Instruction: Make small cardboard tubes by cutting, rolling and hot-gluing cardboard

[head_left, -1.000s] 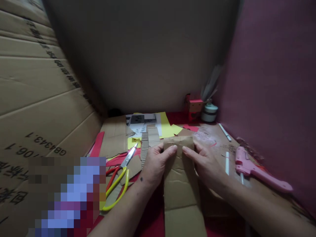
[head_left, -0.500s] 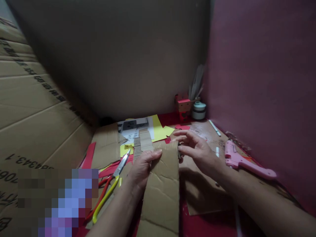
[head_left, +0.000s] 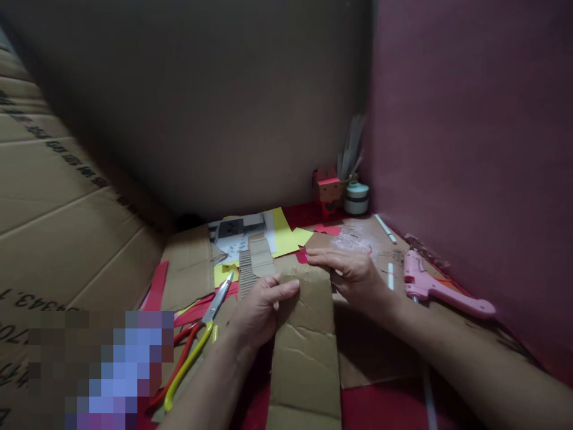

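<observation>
While a printed cardboard sheet (head_left: 58,239) slants up at left, I have the brown cardboard strip (head_left: 307,352) mid-view, running to my bottom edge. Scissors (head_left: 207,326) lie left of it, a pink glue gun (head_left: 441,291) to its right. I see the left hand (head_left: 262,304) pinching its upper left edge, thumb on top; the right hand (head_left: 358,278), fingers together, meets the upper right corner, gripping or not I can't tell. Near it lies a white stick (head_left: 391,276).

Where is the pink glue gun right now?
In the head view, the pink glue gun lies on the right, between the short white stick and the purple wall.
</observation>
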{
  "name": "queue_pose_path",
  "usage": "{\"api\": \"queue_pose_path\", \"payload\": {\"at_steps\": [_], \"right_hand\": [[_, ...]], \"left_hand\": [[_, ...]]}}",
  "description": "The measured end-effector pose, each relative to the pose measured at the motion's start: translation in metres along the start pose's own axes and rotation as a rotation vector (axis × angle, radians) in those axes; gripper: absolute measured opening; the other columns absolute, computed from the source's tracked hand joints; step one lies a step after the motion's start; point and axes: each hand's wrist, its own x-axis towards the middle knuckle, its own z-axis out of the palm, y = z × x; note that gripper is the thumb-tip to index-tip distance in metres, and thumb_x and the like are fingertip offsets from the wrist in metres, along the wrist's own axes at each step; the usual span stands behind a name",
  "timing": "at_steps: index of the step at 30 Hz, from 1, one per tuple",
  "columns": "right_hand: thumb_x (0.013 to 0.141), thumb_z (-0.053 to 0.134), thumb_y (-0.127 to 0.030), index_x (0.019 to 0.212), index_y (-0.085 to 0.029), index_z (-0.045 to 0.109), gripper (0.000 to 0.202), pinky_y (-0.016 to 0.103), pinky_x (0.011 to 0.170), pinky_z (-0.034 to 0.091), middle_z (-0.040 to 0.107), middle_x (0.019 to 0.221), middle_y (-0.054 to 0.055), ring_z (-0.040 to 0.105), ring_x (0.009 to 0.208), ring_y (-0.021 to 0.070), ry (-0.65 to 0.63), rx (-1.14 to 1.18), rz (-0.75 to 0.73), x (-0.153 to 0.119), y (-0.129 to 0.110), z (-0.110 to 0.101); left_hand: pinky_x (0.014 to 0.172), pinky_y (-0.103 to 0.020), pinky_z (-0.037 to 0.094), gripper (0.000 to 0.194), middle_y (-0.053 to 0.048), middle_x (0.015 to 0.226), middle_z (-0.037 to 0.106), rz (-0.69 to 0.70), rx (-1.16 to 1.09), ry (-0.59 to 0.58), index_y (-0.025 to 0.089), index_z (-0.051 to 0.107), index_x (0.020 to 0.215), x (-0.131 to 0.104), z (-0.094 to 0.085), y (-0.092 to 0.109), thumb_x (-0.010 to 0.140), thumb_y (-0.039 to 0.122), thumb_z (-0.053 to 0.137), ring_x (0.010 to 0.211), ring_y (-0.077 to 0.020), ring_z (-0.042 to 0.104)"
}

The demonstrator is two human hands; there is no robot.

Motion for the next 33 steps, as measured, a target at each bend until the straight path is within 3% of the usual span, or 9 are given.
{"api": "queue_pose_path", "payload": {"at_steps": [3, 6, 11, 14, 17, 20, 24, 27, 33], "right_hand": [[0.082, 0.045, -0.005, 0.098, -0.011, 0.064, 0.026, 0.032, 0.079, 0.053, 0.069, 0.100, 0.013, 0.064, 0.093, 0.0189, -0.055, -0.222, -0.206, 0.000, 0.001, -0.006], [0.085, 0.045, -0.012, 0.094, -0.012, 0.063, 0.021, 0.032, 0.068, 0.051, 0.069, 0.090, 0.012, 0.063, 0.081, 0.0195, -0.120, -0.357, -0.260, 0.000, -0.004, -0.010], [0.083, 0.048, -0.021, 0.077, -0.013, 0.063, 0.018, 0.030, 0.050, 0.039, 0.061, 0.061, 0.007, 0.053, 0.055, 0.0167, -0.114, -0.384, -0.197, -0.003, -0.008, -0.006], [0.077, 0.048, -0.013, 0.083, -0.015, 0.064, 0.017, 0.028, 0.055, 0.042, 0.065, 0.068, 0.006, 0.058, 0.061, 0.0160, -0.142, -0.254, -0.046, -0.002, -0.006, -0.004], [0.071, 0.047, -0.005, 0.099, -0.019, 0.063, 0.036, 0.026, 0.060, 0.045, 0.070, 0.081, 0.005, 0.062, 0.067, 0.0151, -0.237, -0.115, 0.090, 0.000, -0.004, -0.006], [0.070, 0.048, -0.008, 0.100, -0.020, 0.064, 0.036, 0.026, 0.059, 0.043, 0.070, 0.080, 0.004, 0.061, 0.066, 0.0152, -0.288, -0.126, 0.067, 0.003, -0.007, -0.008], [0.074, 0.049, -0.015, 0.078, -0.016, 0.064, 0.016, 0.025, 0.052, 0.038, 0.062, 0.059, 0.002, 0.054, 0.054, 0.0127, -0.240, -0.137, 0.082, 0.004, -0.015, -0.007], [0.075, 0.048, -0.016, 0.069, -0.015, 0.062, 0.015, 0.023, 0.047, 0.033, 0.054, 0.052, 0.000, 0.046, 0.046, 0.0099, -0.235, -0.129, 0.096, 0.005, -0.016, -0.006], [0.069, 0.045, -0.004, 0.092, -0.016, 0.062, 0.031, 0.024, 0.057, 0.039, 0.064, 0.073, 0.003, 0.055, 0.062, 0.0119, -0.335, -0.025, 0.161, 0.009, -0.008, -0.008]], "left_hand": [[0.063, -0.029, 0.050, 0.022, -0.012, 0.074, 0.072, -0.026, 0.018, 0.007, 0.007, 0.070, 0.091, -0.003, 0.002, 0.001, 0.071, 0.016, 0.067, 0.062, -0.0190, 0.066], [0.061, -0.028, 0.050, 0.021, -0.012, 0.071, 0.072, -0.032, 0.029, 0.020, 0.007, 0.071, 0.087, -0.005, 0.005, 0.002, 0.069, 0.017, 0.069, 0.058, -0.0178, 0.065], [0.059, -0.027, 0.049, 0.021, -0.011, 0.069, 0.071, -0.022, 0.045, 0.040, 0.008, 0.071, 0.084, -0.004, 0.007, 0.001, 0.068, 0.022, 0.070, 0.057, -0.0166, 0.064], [0.059, -0.027, 0.049, 0.021, -0.011, 0.067, 0.071, -0.021, 0.059, 0.037, 0.007, 0.071, 0.082, -0.005, 0.008, 0.001, 0.067, 0.023, 0.071, 0.056, -0.0171, 0.065], [0.061, -0.028, 0.050, 0.021, -0.011, 0.068, 0.071, -0.014, 0.068, 0.024, 0.007, 0.072, 0.082, -0.007, 0.010, 0.003, 0.067, 0.022, 0.071, 0.057, -0.0177, 0.065], [0.060, -0.028, 0.051, 0.022, -0.011, 0.067, 0.071, -0.010, 0.069, 0.027, 0.008, 0.072, 0.083, -0.008, 0.012, 0.005, 0.068, 0.023, 0.071, 0.056, -0.0177, 0.065], [0.055, -0.026, 0.050, 0.020, -0.010, 0.064, 0.071, 0.005, 0.049, 0.061, 0.009, 0.072, 0.083, -0.011, 0.013, 0.008, 0.069, 0.023, 0.071, 0.052, -0.0164, 0.064], [0.054, -0.025, 0.050, 0.019, -0.010, 0.063, 0.071, 0.010, 0.055, 0.077, 0.008, 0.071, 0.082, -0.012, 0.013, 0.008, 0.069, 0.022, 0.071, 0.052, -0.0162, 0.064], [0.055, -0.026, 0.052, 0.020, -0.012, 0.066, 0.071, -0.023, 0.063, 0.069, 0.006, 0.071, 0.084, -0.011, 0.007, 0.014, 0.071, 0.021, 0.069, 0.053, -0.0174, 0.065]]}}
